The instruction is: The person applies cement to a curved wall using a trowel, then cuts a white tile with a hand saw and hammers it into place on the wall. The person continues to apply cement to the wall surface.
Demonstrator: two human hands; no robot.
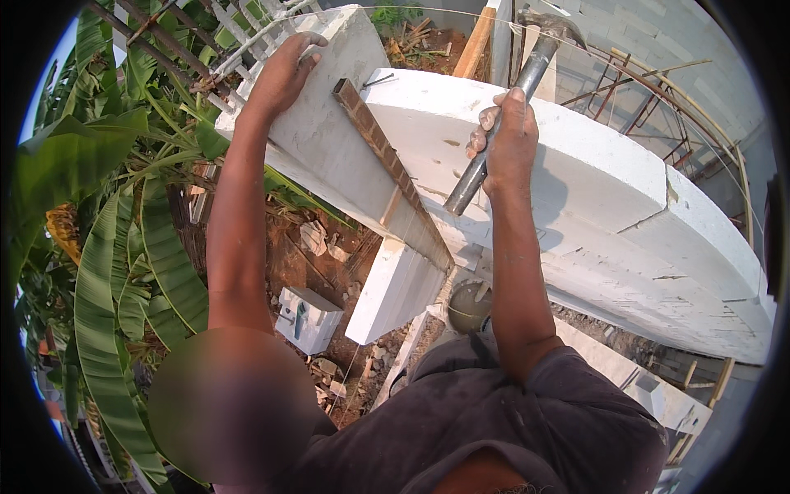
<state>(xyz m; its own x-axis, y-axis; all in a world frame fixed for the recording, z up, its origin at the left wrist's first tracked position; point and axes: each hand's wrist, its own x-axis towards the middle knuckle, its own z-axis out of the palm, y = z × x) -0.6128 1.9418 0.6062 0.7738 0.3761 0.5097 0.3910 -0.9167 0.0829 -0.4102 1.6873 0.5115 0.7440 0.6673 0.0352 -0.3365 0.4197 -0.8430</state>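
My right hand (510,136) is closed round the dark metal handle of a hammer (539,66). The hammer's head is up at the far end, above the white block wall (592,136), and the handle's butt points down toward me. My left hand (284,72) rests on the edge of a grey-white concrete column (321,123), its fingers and thumb apart. Between column and wall stands a narrow wooden batten (387,152), running down away from the top. Beside its upper end a nail (380,79) sticks out at the wall's top.
Large banana leaves (123,280) crowd the left side. Below lie a loose white block (309,319) and rubble on brown soil. A string line (444,10) crosses above the wall. Rusty rebar frames (658,123) stand beyond it, and a white railing (247,37) adjoins the column.
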